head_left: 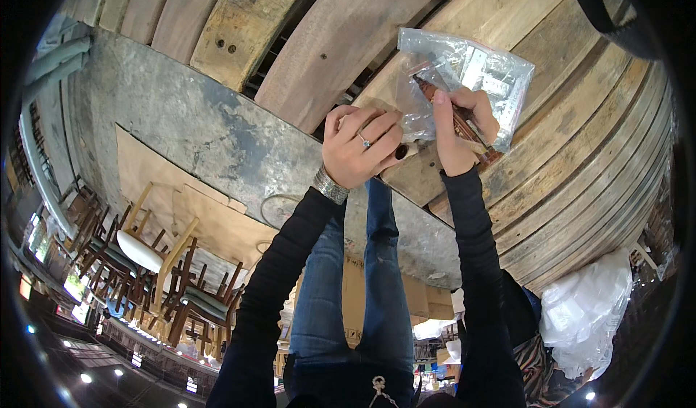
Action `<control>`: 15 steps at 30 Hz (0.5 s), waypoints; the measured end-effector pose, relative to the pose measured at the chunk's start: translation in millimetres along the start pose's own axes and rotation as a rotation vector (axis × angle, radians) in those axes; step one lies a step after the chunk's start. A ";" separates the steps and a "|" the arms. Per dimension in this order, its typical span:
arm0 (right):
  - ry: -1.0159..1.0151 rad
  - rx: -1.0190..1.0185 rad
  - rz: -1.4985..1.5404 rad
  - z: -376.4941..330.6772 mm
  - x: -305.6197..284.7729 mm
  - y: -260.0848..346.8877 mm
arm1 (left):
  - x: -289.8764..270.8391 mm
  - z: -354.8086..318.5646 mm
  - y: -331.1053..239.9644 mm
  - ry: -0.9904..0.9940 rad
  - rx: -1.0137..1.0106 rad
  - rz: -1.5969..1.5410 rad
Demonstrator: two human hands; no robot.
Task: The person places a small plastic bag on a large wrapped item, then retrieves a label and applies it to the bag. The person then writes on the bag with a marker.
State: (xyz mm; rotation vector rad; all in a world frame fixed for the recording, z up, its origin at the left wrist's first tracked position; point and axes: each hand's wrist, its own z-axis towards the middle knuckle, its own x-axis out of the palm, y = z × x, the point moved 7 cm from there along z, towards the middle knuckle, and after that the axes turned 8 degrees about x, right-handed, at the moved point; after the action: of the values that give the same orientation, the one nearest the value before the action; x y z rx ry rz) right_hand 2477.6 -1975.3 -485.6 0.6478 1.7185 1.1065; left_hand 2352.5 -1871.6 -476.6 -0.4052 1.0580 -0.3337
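My right hand (460,129) is closed around a narrow reddish-brown patterned piece (487,153), whose ends stick out above and below the fingers. Behind that hand a clear plastic bag (513,66) lies on the wooden boards, with silvery-white contents that I cannot make out. My left hand (361,143), with a ring and a wide silver bracelet (330,185), is closed beside the bag's left side. A small dark spot or tip shows by its fingertips; what the fingers hold is hidden.
Wooden planks (580,111) form the surface under my hands, with dark gaps between some. Left lies a grey concrete floor (196,82) with a brown cardboard sheet (174,169). Stacked chairs (185,292) stand lower left. A bulky white plastic bag (587,306) sits lower right.
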 end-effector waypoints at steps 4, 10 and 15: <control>0.034 -0.210 -0.018 -7.0 -4.1 9.2 | 1.0 -0.8 -0.1 0.015 0.012 0.013; 0.067 -0.171 0.006 -11.4 -14.0 5.4 | 2.0 -1.7 0.1 0.004 -0.005 -0.016; -0.113 0.200 0.502 -10.0 -25.0 -17.3 | -3.5 11.5 9.5 0.052 -0.082 -0.144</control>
State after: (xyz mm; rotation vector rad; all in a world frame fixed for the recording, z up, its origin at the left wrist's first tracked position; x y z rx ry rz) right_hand 2479.6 -2007.1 -489.0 1.2938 1.6225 1.2121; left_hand 2361.8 -1859.8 -473.5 -0.5499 1.0986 -0.4317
